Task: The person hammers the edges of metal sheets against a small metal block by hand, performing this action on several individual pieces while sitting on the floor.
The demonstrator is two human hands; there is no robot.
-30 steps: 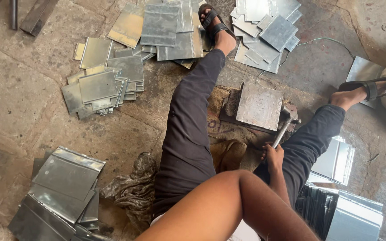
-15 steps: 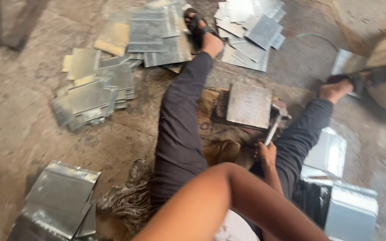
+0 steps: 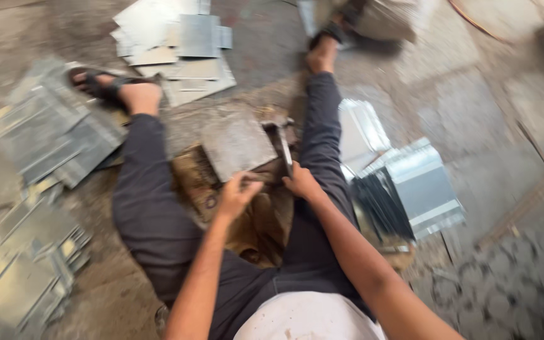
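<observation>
From the head camera: your left hand [image 3: 237,192] pinches the near edge of the metal sheet [image 3: 237,146] lying on the block between your legs. Your right hand [image 3: 300,182] is closed around the hammer [image 3: 283,143]. Careful: it's close to your left fingers, and a glancing blow could catch them.

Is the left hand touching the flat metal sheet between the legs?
Touching. In the head view, the left hand has its fingers on the near edge of the metal sheet, with no gap showing, though the frame is blurred.
</observation>
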